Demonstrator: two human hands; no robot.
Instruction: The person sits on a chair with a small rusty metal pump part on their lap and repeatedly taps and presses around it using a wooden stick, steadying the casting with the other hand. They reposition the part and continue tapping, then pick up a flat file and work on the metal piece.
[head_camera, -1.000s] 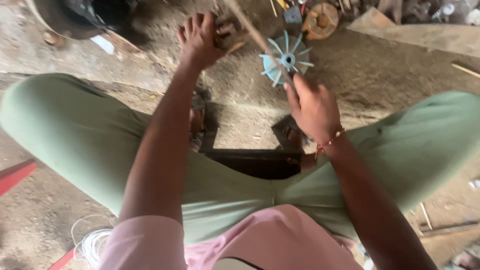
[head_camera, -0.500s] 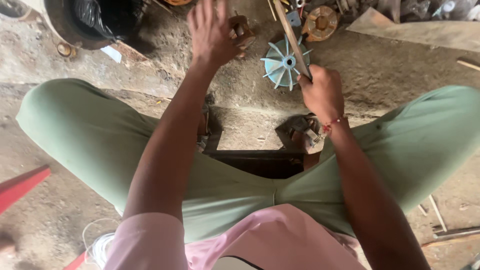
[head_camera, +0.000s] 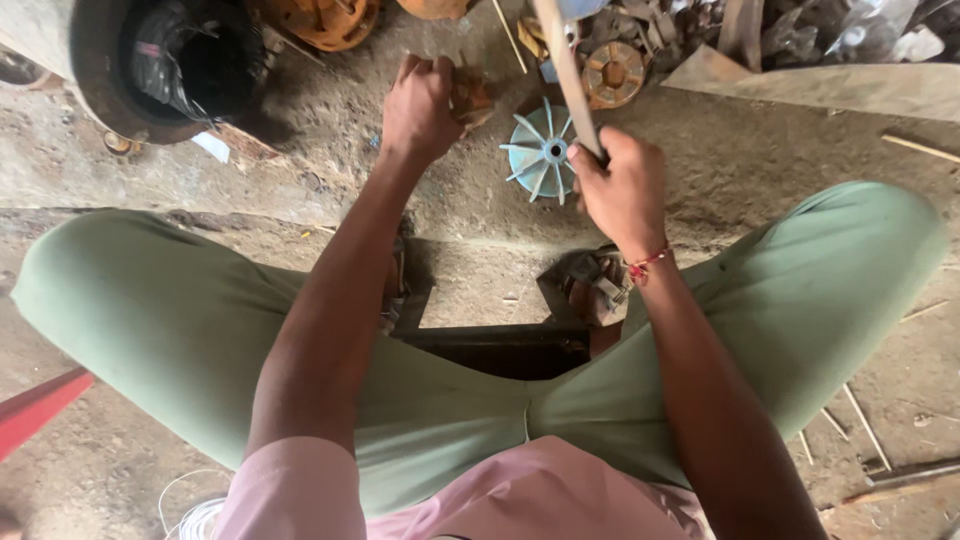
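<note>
A pale blue fan wheel (head_camera: 538, 152) with radial blades lies flat on the dirty concrete floor. My right hand (head_camera: 622, 190) sits just right of it and is closed around a wooden stick (head_camera: 563, 62) that rises toward the top edge. My left hand (head_camera: 420, 105) reaches further out, its fingers closed on a small brownish rusty part (head_camera: 472, 97) left of the fan wheel. What that part is stays unclear. A red thread bracelet circles my right wrist.
I sit with green-trousered knees spread wide. A black tub (head_camera: 160, 60) stands at top left, and rusty round metal parts (head_camera: 612, 70) and scrap lie at the top. A wooden plank (head_camera: 840, 88) is at top right, a small metal piece (head_camera: 590, 290) by my right knee, white wire (head_camera: 190, 515) at bottom left.
My left hand has dropped from open, spread fingers onto the brownish part and closed on it. My right hand with the stick has shifted slightly left, closer to the fan wheel.
</note>
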